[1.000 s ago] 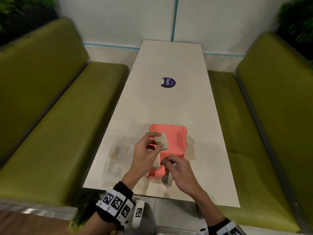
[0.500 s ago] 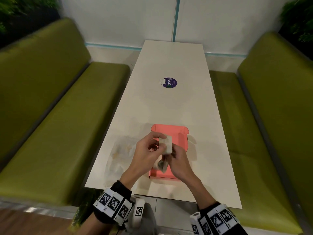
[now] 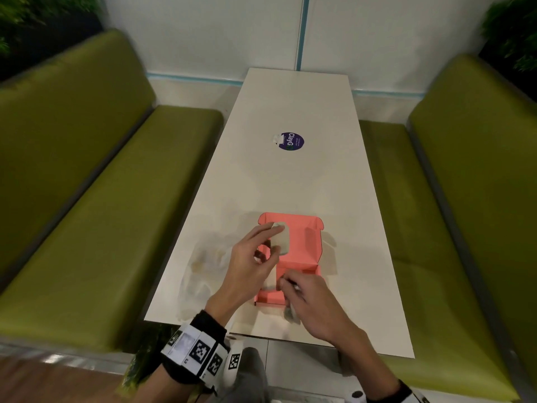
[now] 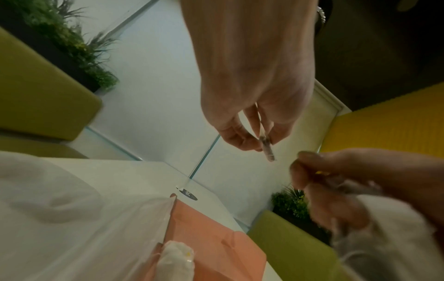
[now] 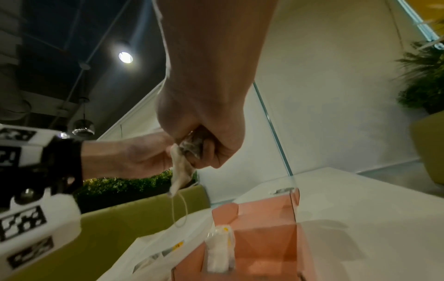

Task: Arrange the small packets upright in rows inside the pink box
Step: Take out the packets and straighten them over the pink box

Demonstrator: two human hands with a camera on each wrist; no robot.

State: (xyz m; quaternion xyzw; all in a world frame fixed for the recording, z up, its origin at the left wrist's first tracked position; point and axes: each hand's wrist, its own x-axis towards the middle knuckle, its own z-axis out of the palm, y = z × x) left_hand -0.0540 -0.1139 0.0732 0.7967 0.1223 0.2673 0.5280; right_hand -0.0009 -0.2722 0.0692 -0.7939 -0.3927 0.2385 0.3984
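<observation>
- Head view: the left hand [image 3: 250, 266] is hovering over the pink box [image 3: 305, 248], its grip pinching a pale packet [image 3: 281, 239] between thumb and fingertips above the box's open lid flap.
- The right hand [image 3: 312, 303] is sitting at the box's near right corner, its grip curled round another packet [image 3: 291, 312] that is hanging below the fingers, over the desk [image 3: 290, 181] edge of the box.
- Right wrist view: that packet [image 5: 182, 167] is dangling from the closed fingers, a thin string looping down beneath it.
- One white packet [image 5: 220, 251] is standing upright inside the box [image 5: 264, 228], against its near left wall.
- A clear plastic bag [image 3: 203, 266] is lying on the desk just left of the box.
- A round purple sticker [image 3: 290, 141] is showing farther up the desk, well apart from the box.
</observation>
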